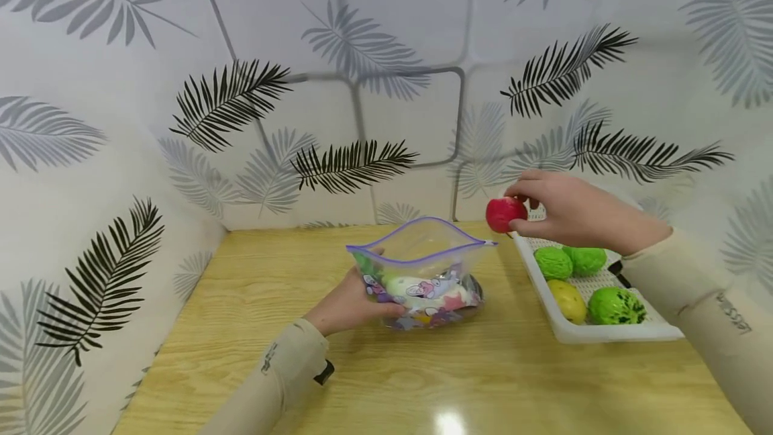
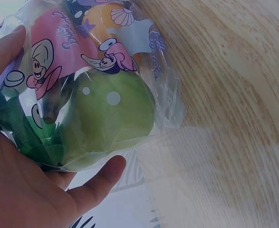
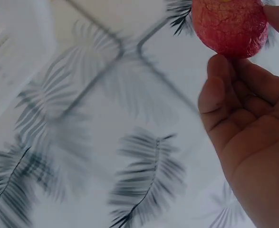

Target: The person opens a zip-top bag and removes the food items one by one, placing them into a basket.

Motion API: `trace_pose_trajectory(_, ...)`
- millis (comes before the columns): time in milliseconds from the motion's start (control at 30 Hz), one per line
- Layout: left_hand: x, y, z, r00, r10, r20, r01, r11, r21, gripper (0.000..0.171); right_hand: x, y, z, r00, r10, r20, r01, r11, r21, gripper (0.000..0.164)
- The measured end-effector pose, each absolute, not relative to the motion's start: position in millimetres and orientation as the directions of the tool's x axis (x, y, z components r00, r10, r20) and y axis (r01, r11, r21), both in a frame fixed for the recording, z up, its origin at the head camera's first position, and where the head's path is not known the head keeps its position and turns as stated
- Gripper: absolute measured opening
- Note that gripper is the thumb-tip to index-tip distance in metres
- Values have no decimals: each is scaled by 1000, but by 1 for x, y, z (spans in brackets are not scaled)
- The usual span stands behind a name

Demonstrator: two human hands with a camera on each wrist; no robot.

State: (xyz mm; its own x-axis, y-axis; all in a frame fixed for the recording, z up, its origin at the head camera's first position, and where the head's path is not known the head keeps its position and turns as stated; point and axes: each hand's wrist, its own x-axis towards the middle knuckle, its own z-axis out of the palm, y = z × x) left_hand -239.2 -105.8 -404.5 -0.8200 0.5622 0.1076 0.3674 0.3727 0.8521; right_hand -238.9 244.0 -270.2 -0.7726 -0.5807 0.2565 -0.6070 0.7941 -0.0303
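Red fruit [image 3: 230, 27]: top cut, R wrist view
Bag [image 1: 417, 294]: I can't see all inside
Tray [image 1: 616, 333]: R sleeve [image 1: 706, 307] hides pt.

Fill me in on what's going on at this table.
A person is handling a printed zip bag and a red apple. The left hand holds the bag, which stands open at the top and already has a round green item and other things inside. The fingers of the right hand pinch the apple, outside the bag. A yellow fruit and several green ones lie in the white tray.
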Motion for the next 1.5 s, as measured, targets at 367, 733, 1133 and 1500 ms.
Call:
trace_pose_trajectory(367, -241, -118, -404, -820, 564, 102, 347, 346, 872, 98, -241, 327, -325, -886, -464, -16, -460, 882, -103, 27)
trace_pose_trajectory(733, -247, -117, -408, -809, 570, 147, 414, 373, 830, 98, -259, 362, -366, -883, -412, -226, -380, 909, -172, 20)
trace_pose_trajectory(1133, -248, -112, -406, -791, 591, 158, 418, 334, 845, 91, -248, 318, -348, -859, -513, 7, -510, 853, -105, 20)
trace_pose_trajectory(1500, -248, -109, -410, -792, 596, 133, 403, 347, 847, 95, -242, 193, -300, -572, -753, 327, -800, 600, -16, 17)
